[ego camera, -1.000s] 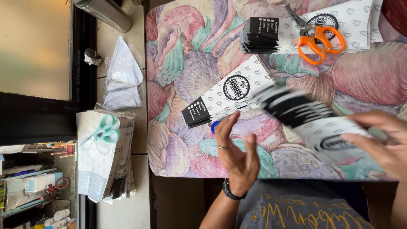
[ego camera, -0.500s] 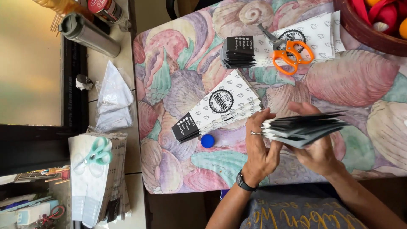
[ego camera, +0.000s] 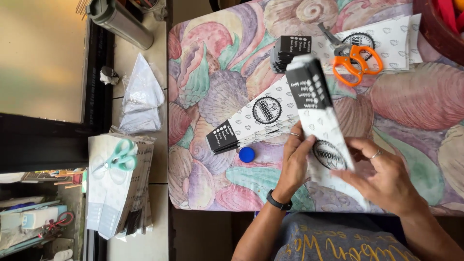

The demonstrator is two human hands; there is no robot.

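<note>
Standing between both grips, paper sleeve (ego camera: 319, 113)

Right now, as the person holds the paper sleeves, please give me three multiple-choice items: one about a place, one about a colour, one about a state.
1. Where do the orange scissors lie?
A. on printed sheets at the table's far side
B. on the floor
C. in the person's lap

2. What colour is the small round cap?
A. red
B. blue
C. yellow

3. How is the stack of paper sleeves held?
A. flat on the table
B. by one hand only
C. by both hands, left hand and right hand

Answers: 1 A, they rest on the sheets; 2 B, it shows blue; 3 C, fingers of both grip it.
</note>
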